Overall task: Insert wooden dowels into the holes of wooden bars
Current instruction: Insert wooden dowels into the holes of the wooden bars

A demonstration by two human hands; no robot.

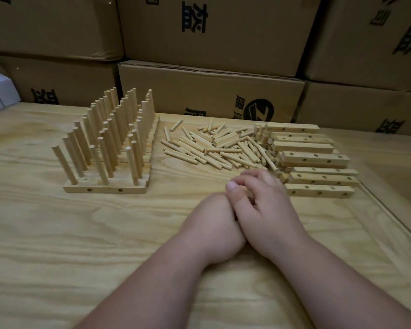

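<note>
Dozens of loose dowels (220, 148) lie flat just beyond your hands, axes mostly slanting across the table (57, 245), empty bars (318, 176) stacked to their right — your right hand (263, 205) is nearer, fingers loosely curled over the left hand (214, 224), whose fingers I cannot make out.

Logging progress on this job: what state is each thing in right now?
finished bars: lined up at left, dowels standing upright in their holes
loose dowels: lying in a heap, not inserted
empty bars: stacked at right, holes unfilled
left hand: resting on table, partly covered by the right
right hand: lying over the left, holding nothing visible
</note>
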